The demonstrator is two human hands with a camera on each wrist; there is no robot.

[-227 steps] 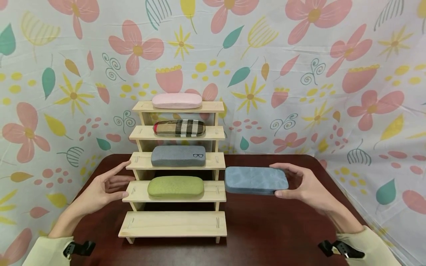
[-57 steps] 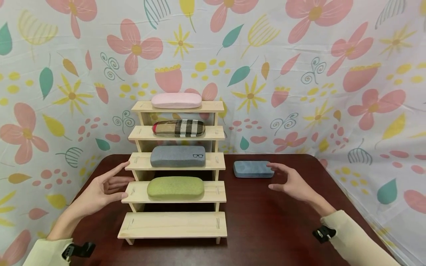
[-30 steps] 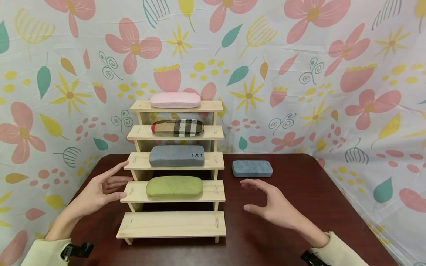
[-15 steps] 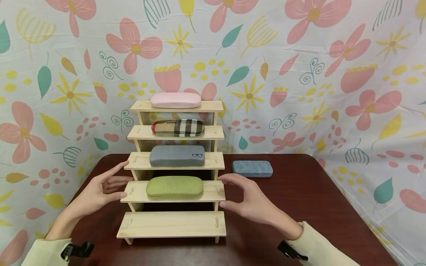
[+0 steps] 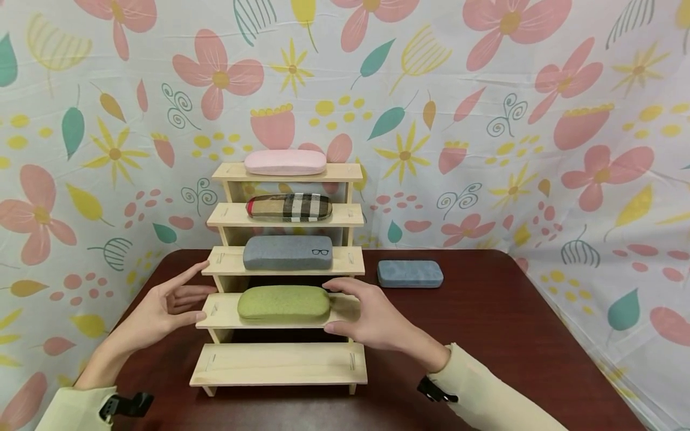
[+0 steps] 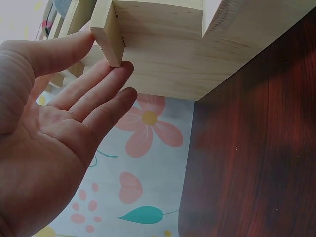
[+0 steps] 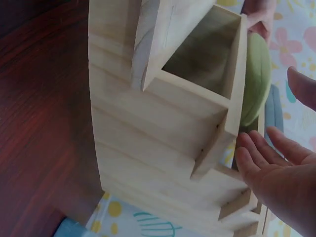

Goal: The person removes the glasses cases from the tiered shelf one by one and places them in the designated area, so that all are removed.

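Head view: the green case is seen lying on the second step of the wooden rack. The right hand is held at its right end, fingers spread and not yet closed on it. The left hand is laid flat against the rack's left side, fingers straight. A careless grab could push the case off the step's edge.

No readable words or numbers anywhere.
Only a small black glasses symbol, printed on the grey case on the wooden rack.
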